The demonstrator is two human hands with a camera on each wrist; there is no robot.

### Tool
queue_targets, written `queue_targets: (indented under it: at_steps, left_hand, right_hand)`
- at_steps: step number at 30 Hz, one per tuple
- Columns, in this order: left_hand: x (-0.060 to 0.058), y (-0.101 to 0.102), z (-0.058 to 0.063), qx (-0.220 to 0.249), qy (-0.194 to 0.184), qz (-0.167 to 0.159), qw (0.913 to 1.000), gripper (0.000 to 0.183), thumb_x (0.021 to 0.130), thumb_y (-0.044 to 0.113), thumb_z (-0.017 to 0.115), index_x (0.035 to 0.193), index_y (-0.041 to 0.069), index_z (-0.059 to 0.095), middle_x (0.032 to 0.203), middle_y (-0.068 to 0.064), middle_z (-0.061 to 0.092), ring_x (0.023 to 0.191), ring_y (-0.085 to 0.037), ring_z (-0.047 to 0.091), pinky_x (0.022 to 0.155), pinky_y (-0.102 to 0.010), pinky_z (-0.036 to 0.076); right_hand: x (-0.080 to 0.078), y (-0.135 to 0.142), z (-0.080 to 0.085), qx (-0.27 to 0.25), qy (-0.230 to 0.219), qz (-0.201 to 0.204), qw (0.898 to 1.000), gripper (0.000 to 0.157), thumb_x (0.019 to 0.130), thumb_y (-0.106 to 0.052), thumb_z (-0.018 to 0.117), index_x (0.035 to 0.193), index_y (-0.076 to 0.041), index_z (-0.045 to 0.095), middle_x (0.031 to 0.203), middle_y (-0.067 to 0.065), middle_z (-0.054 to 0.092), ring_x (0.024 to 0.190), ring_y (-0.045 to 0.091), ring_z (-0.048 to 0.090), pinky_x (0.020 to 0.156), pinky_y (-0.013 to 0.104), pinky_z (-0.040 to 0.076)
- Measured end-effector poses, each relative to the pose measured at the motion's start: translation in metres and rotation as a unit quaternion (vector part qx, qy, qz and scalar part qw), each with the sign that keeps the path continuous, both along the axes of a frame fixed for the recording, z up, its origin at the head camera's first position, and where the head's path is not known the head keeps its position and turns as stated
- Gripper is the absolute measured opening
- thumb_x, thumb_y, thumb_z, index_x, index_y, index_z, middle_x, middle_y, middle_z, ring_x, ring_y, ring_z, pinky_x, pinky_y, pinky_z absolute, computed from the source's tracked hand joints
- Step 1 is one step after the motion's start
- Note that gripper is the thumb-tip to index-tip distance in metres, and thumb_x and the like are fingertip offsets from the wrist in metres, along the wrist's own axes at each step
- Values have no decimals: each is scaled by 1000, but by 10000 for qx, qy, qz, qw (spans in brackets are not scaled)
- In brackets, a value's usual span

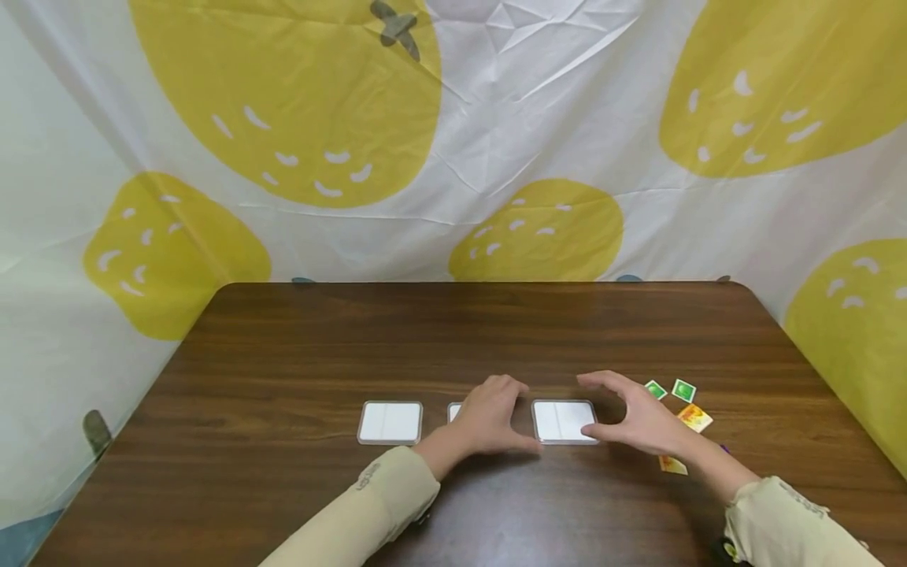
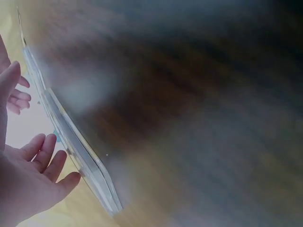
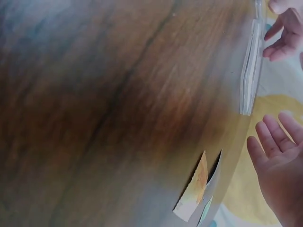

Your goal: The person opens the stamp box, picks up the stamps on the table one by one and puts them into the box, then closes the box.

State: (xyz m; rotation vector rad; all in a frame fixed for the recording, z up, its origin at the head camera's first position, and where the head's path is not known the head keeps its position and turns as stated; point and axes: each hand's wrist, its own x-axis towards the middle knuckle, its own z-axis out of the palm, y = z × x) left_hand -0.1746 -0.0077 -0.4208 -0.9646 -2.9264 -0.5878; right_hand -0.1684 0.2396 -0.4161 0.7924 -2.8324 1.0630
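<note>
A flat rectangular white case with a clear plastic rim lies on the dark brown wood-grain table, in the gap between the person's left hand and right hand. Its long axis runs from one hand toward the other, so its short edges face the two palms. The right hand is nearer: in the head view its thumb tip overlaps the case's right edge, though whether it touches cannot be told. The left thumb ends just beside the near left corner. Both hands have thumb and fingers spread apart in loose curves, palms turned inward, with nothing held in either.

A second white case with a clear rim is mostly hidden behind the left hand, and a third matching case lies farther out on that side, in the same row. Beyond the right hand's knuckles are two small green-and-white squares and an orange-yellow picture piece; another yellow piece shows below its wrist. Ahead of both sets of fingertips, wood surface runs to the far edge, and more lies between the forearms; sideways, the neighbouring case and the small pieces limit the room.
</note>
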Motion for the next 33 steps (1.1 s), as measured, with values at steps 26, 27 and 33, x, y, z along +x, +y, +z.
queue_targets:
  at_steps: [26,27,33]
  left_hand:
    - [0,9,-5,-482,240,-166,9984,63,67,50,73,113,9,55,105,0,56,101,-16,50,82,-25,44]
    - [0,9,-5,-462,233,-166,9985,63,67,50,73,113,9,55,105,0,56,101,-16,50,82,-25,44]
    - [0,7,-6,-316,150,-173,9992,61,68,47,74,113,9,56,106,-1,56,102,-17,50,85,-26,43]
  right_hand:
    - [-6,-3,-12,924,530,510,9930,64,60,-32,82,113,-3,60,108,1,56,90,13,55,72,27,47]
    - [-6,-3,-12,946,527,517,9928,64,60,-32,82,113,-3,60,108,1,56,91,13,54,72,27,47]
    - [-6,-5,-12,1067,602,486,9913,61,60,-32,81,110,-4,62,106,0,55,91,12,54,73,28,47]
